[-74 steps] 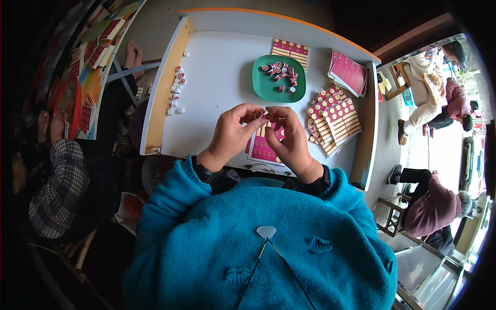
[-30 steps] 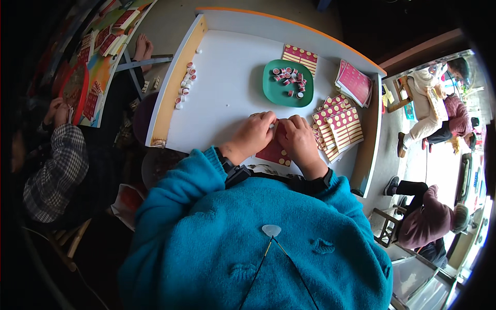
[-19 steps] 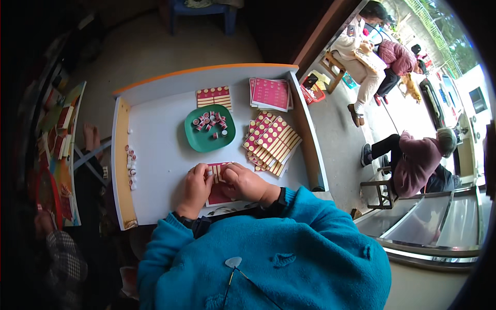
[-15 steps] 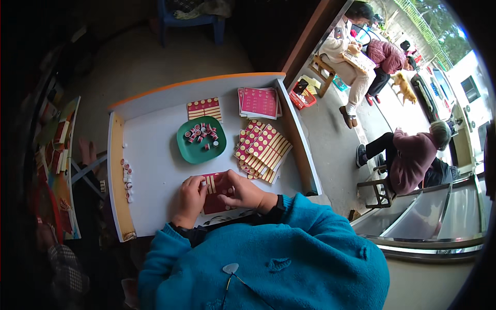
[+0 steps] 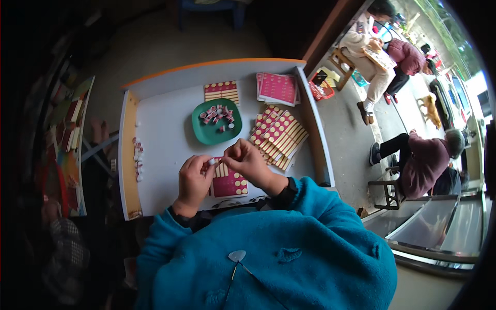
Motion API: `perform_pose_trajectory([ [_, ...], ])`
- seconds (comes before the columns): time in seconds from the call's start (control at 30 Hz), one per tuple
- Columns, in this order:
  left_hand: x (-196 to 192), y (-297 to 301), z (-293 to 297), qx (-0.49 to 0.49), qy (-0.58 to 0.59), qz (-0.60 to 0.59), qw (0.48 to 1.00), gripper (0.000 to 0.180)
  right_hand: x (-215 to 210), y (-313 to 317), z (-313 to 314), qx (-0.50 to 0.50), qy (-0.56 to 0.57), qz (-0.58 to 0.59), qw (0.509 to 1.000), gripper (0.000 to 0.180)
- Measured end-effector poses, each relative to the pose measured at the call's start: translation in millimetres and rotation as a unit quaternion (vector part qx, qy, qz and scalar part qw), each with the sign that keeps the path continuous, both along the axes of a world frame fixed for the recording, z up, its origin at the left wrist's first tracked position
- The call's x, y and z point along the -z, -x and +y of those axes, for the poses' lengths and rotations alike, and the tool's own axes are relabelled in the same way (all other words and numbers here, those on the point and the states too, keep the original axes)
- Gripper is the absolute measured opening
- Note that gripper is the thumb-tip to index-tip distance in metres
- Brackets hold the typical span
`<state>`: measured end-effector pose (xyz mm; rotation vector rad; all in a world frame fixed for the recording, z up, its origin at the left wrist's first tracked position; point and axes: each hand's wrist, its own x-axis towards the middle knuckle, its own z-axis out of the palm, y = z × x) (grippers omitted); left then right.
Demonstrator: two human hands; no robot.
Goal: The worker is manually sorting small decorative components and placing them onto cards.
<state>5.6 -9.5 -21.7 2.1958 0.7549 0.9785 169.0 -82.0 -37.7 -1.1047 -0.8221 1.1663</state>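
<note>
My left hand [image 5: 194, 178] and my right hand [image 5: 247, 161] meet over a pink card with rows of round yellow spots [image 5: 231, 184] that lies near the table's front edge. The left fingertips pinch a small white piece [image 5: 211, 161]. The right fingertips are pinched together close to it; what they hold is too small to tell. Beyond the hands stands a green dish [image 5: 205, 133] with several small red and white pieces in it.
On the white table [image 5: 164, 124] a fanned pile of striped pink cards [image 5: 279, 137] lies right of the dish, another card [image 5: 221, 91] and a pink stack [image 5: 278, 88] at the far edge. Small pieces [image 5: 137, 156] line the left rim. People sit on stools at right.
The view has swung so the table now sits more centred. My hands have lifted slightly off the pink card and hold their fingertips together above its top edge.
</note>
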Motion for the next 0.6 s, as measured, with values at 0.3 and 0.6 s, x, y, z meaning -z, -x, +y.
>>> perform_pose_trajectory([
  [0.3, -13, 5, 1, -0.023, -0.067, 0.02, 0.997, 0.021, -19, 9, 5, -0.02, -0.021, 0.035, 0.999, 0.035],
  [0.6, -15, 7, -1, -0.015, -0.127, 0.043, 0.991, 0.022, -14, 12, 10, -0.048, -0.006, -0.037, 0.998, 0.035],
])
